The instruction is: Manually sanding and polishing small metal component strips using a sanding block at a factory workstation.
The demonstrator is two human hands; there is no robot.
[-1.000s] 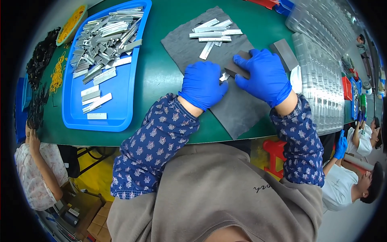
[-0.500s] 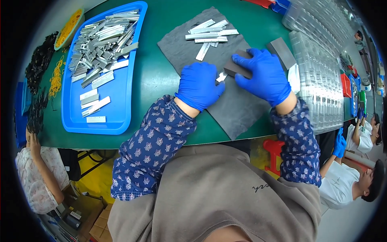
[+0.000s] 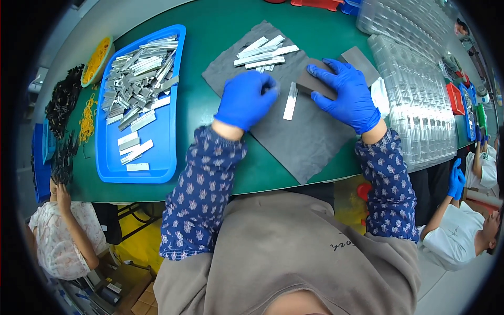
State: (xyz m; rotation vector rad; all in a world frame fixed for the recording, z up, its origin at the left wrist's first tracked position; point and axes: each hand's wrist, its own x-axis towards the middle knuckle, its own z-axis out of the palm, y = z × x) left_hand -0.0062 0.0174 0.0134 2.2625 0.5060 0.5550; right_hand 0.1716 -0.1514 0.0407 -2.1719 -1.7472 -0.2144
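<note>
My right hand (image 3: 346, 97) is closed on a dark grey rectangular block (image 3: 310, 79), resting it on a dark grey cloth (image 3: 299, 142). One flat silver metal strip (image 3: 290, 102) lies on the cloth, between my hands, close to the block. Left of that strip is my left hand (image 3: 244, 101), its fingers curled and a gap showing between thumb and forefinger; no strip is visible in it. Just beyond my left hand, several similar metal strips (image 3: 262, 52) lie in a loose pile on the cloth. Both hands wear blue gloves.
At left a blue tray (image 3: 177, 131) holds many metal strips. Beside it are a bowl (image 3: 98, 60) of yellow bands and a bundle of black items (image 3: 64, 97). Another grey block (image 3: 361, 64) and stacked clear plastic trays (image 3: 415, 105) stand at right. Other people sit at both sides.
My left hand has come off the metal strip and moved left, leaving the strip exposed on the cloth. My right hand keeps the block in nearly the same place.
</note>
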